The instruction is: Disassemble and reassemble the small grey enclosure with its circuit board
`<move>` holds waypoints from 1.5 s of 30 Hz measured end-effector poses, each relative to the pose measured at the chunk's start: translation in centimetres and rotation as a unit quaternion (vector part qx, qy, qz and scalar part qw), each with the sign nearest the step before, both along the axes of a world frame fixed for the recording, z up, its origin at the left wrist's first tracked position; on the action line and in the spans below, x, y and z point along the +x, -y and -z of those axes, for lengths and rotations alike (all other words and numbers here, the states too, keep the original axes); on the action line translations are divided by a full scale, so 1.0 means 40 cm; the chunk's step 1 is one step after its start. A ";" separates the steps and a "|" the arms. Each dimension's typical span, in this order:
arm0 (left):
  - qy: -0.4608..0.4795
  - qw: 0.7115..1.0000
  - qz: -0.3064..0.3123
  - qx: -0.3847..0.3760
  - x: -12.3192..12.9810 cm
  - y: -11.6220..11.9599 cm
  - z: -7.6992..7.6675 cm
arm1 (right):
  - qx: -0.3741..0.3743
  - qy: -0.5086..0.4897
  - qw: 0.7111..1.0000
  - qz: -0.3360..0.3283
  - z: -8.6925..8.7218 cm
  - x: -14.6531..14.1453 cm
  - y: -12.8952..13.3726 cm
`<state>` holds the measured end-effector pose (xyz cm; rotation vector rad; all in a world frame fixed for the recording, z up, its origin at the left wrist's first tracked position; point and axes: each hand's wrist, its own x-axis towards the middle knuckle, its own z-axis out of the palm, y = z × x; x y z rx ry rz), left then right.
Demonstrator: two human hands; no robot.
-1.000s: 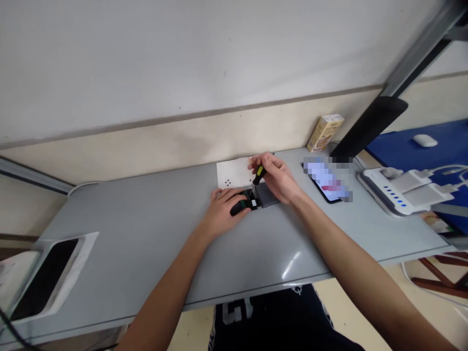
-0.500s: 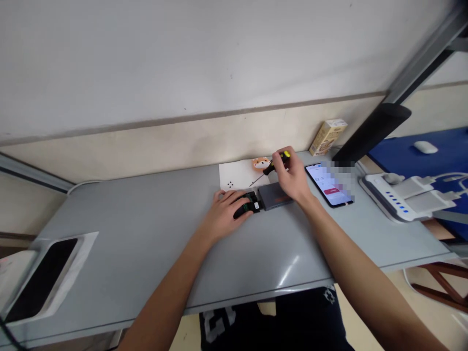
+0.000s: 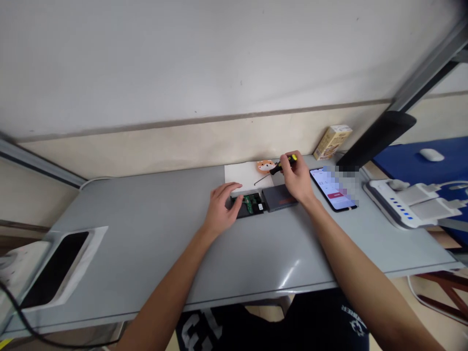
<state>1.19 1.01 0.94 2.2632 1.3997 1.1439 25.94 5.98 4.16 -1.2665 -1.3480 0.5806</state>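
My right hand (image 3: 298,178) is closed round a screwdriver (image 3: 283,165) with a black and yellow handle. Its thin shaft points down and left, the tip over a white sheet of paper (image 3: 239,170). Below lies an opened black case with a green circuit board (image 3: 252,204) showing. At its left end, my left hand (image 3: 222,207) is open, thumb and fingers apart around the corner; I cannot tell whether they touch it. A dark grey box-like cover (image 3: 280,197) sits directly to the right of the board, below my right hand.
An orange animal-face item (image 3: 265,166) lies on the paper. To the right are a lit phone (image 3: 331,187), a small carton (image 3: 332,142), a black post (image 3: 378,139) and a power strip (image 3: 391,207) with plugs. A dark phone (image 3: 56,270) lies at the far left.
My left hand has lifted off the circuit board and opened, uncovering it. The small dark dots on the paper are now hidden behind its fingers. My right hand still holds the screwdriver.
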 end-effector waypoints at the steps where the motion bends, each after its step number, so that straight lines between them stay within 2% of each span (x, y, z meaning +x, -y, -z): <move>1: 0.000 1.000 -0.006 -0.006 0.000 -0.001 0.002 | 0.002 -0.019 1.000 -0.011 -0.003 -0.003 0.001; 8: -0.021 0.999 -0.027 -0.010 0.011 -0.004 0.009 | 0.000 -0.120 0.988 -0.098 -0.024 -0.044 0.022; 14: -0.015 0.999 -0.042 0.012 0.009 -0.011 0.016 | -0.002 -0.134 0.985 -0.112 -0.018 -0.060 0.029; 21: -0.028 0.999 -0.042 0.021 0.002 -0.016 0.017 | 0.003 -0.120 0.987 -0.104 -0.008 -0.058 0.028; 25: -0.048 0.998 -0.031 0.008 -0.003 -0.010 0.004 | 0.009 -0.108 0.988 -0.110 -0.009 -0.061 0.030; 30: -0.057 0.998 -0.029 -0.028 -0.029 -0.012 -0.014 | 0.005 -0.077 0.991 -0.114 0.008 -0.069 0.030; 38: -0.092 0.991 0.002 -0.095 -0.060 -0.033 0.008 | 0.010 -0.017 0.991 -0.129 0.036 -0.088 0.032; 45: -0.081 0.988 0.026 -0.129 -0.061 -0.035 0.002 | 0.012 -0.012 0.991 -0.131 0.044 -0.085 0.026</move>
